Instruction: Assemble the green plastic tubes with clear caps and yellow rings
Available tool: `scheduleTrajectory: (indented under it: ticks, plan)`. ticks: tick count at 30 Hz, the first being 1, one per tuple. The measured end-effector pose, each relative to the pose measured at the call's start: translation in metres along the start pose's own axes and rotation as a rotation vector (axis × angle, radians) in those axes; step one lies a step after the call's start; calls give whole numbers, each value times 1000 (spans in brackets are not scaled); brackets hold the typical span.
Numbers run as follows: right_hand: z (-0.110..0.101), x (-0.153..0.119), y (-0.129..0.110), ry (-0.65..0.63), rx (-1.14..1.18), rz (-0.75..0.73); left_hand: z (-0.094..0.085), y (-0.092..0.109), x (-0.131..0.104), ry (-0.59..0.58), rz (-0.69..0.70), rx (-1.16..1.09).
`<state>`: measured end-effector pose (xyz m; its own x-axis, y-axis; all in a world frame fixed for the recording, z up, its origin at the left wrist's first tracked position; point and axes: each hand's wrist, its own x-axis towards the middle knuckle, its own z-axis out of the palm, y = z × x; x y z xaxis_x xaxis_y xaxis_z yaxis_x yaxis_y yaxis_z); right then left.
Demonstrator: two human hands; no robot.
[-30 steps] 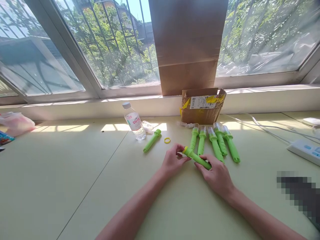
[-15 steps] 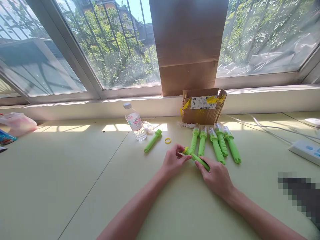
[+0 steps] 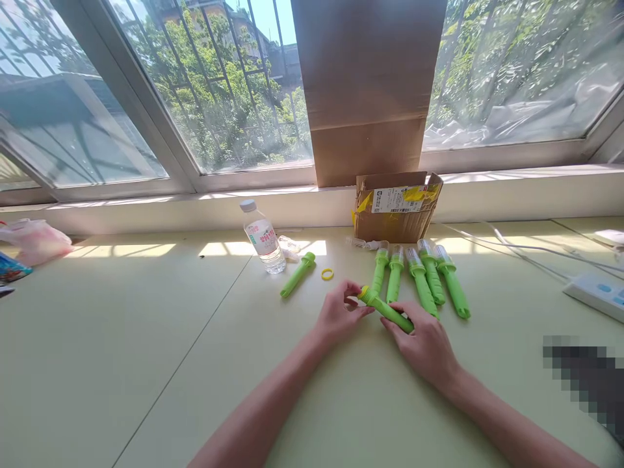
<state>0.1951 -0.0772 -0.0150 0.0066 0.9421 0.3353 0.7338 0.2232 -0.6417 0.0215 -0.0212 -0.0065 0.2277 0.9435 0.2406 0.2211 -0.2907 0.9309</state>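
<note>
A green plastic handle [image 3: 387, 313], ribless along its shaft and flanged near one end, is held slantwise just above the table. My right hand [image 3: 425, 339] is closed around its lower end. At the upper end a yellow ring [image 3: 363, 293] sits round the neck, and the fingertips of my left hand [image 3: 342, 311] pinch there, with the thumb below the shaft. Another yellow ring [image 3: 327, 279] lies loose beyond my left hand. To its left rests a single green handle [image 3: 297, 275] without a clear cap.
Several green handles with clear caps [image 3: 453, 286] lie in a row behind my right hand. Behind them stands an open cardboard box [image 3: 390, 224]. A water bottle [image 3: 264, 240] is at centre left. On the right are a white power strip [image 3: 597, 294] and cables.
The green handle has turned and shifted slightly to the right in my hands. My left thumb has moved from across the shaft to below it.
</note>
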Motion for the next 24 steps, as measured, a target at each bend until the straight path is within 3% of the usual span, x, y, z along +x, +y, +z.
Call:
scheduleTrajectory:
  ticks: [10,16,24]
  plan:
    - [1,0,0,-30,-43,-2,0,4,-1,32,-67,-23]
    - [0,1,-2,-64,-19,35,0,3,-1,-16,-62,-59]
    - [1,2,-1,-72,11,71,1,2,-1,34,-36,-24]
